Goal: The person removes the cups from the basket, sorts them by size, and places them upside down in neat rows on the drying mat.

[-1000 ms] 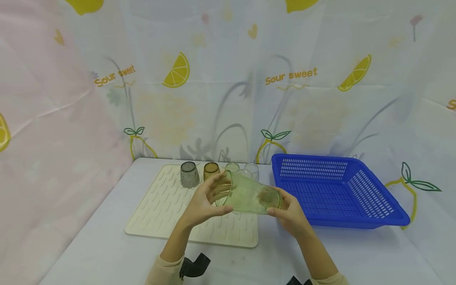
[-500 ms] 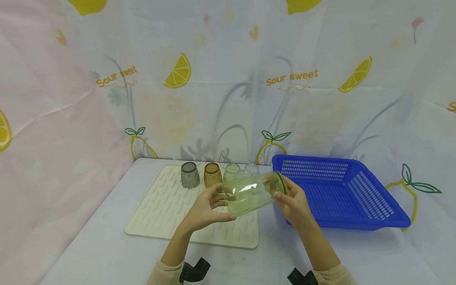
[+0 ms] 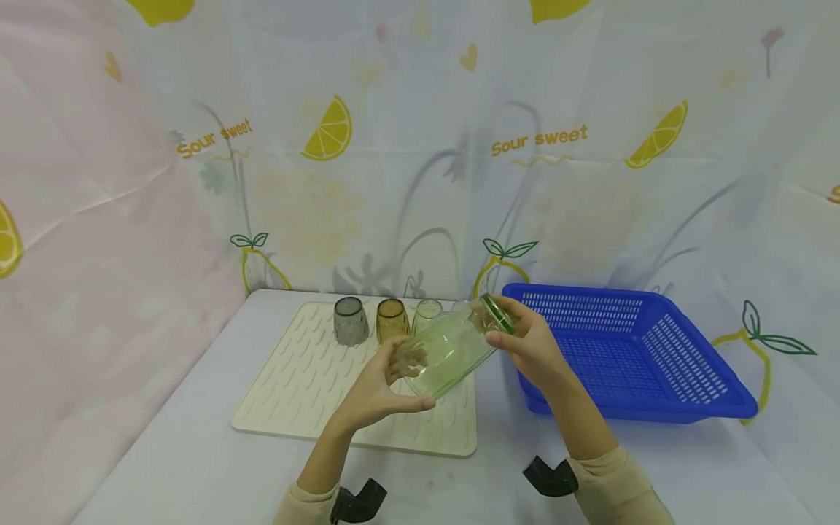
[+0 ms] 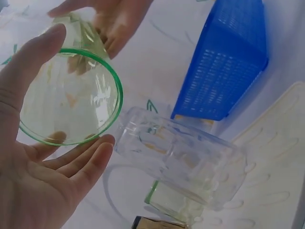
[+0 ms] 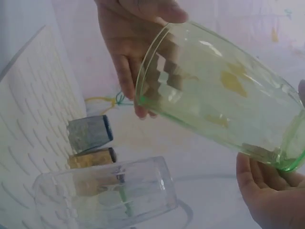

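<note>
A pale green, see-through drinking glass [image 3: 453, 350] hangs slanted between both hands above the table, its thick green base up to the right and its mouth down to the left. My right hand [image 3: 534, 346] grips the base end, thumb in front and fingers behind. At the mouth, my left hand [image 3: 374, 386] spans the rim; in the left wrist view its thumb and fingertips touch opposite sides of the green rim [image 4: 119, 95]. Through the wall of the glass, in the right wrist view, part of the left fingers shows distorted.
A ribbed cream drying mat [image 3: 295, 394] lies behind the hands. Along its back stand a grey glass [image 3: 351, 321], an amber glass [image 3: 392, 319], a pale green glass [image 3: 427, 312] and a tall clear glass [image 4: 181, 157]. A blue plastic basket [image 3: 610, 415] sits at the right.
The glass has swung round: its base end, lower right one second ago, now points up to the right. My right hand has shifted up and left with it; the left hand stays near the rim.
</note>
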Demonstrator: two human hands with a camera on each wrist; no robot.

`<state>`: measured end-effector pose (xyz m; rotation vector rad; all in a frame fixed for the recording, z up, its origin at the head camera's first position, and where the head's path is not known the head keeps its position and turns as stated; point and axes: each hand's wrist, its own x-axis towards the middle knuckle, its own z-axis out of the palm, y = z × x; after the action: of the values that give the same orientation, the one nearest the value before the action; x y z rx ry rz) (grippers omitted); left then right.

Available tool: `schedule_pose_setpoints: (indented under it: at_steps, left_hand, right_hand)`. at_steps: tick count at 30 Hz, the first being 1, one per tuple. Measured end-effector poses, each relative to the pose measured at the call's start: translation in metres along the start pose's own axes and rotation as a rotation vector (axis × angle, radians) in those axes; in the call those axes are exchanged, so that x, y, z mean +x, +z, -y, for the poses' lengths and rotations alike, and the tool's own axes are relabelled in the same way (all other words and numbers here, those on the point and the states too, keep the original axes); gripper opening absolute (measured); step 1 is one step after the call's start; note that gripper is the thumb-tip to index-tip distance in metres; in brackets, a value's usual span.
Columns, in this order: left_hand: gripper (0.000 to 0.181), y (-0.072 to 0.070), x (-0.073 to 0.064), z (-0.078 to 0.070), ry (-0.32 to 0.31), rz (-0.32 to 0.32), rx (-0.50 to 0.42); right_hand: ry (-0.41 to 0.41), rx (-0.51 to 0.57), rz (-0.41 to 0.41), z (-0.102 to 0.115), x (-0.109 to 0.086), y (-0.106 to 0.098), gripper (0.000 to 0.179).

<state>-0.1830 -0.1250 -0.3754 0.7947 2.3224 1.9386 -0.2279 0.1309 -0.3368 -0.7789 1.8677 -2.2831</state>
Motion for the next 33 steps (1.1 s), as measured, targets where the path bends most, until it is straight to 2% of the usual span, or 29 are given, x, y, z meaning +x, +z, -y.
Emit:
schedule_pose_setpoints:
  at_steps: [3,8,11,17,20,26,30,33]
  left_hand:
    - [0.085,-0.001,-0.004,0.003,-0.017,-0.055,0.036]
    - [0.084,-0.006,-0.011,0.012,-0.049,-0.221,0.113]
    - [0.081,-0.009,-0.014,0.017,-0.048,-0.292,0.166]
    - [0.072,-0.015,-0.021,0.027,-0.005,-0.386,0.386]
    - [0.064,-0.017,-0.023,0.032,0.02,-0.427,0.448]
    - [0.057,-0.02,-0.025,0.042,0.032,-0.5,0.465]
    - [0.052,-0.024,-0.026,0.044,0.071,-0.494,0.424]
    - [0.051,-0.029,-0.029,0.048,0.053,-0.465,0.399]
  right_hand:
    - [0.001,-0.08,0.016,0.003,0.011,0.006,0.075]
    - [-0.009,-0.262,0.065,0.003,0.031,0.021,0.068]
    - [-0.033,-0.342,0.103,0.0,0.043,0.031,0.064]
    - [-0.095,-0.487,0.181,-0.01,0.066,0.047,0.064]
    - [-0.097,-0.548,0.19,-0.017,0.075,0.053,0.066]
    - [-0.072,-0.629,0.169,-0.027,0.087,0.061,0.069]
    - [-0.073,-0.692,0.167,-0.035,0.096,0.063,0.067]
    - [-0.081,-0.748,0.182,-0.041,0.103,0.066,0.066]
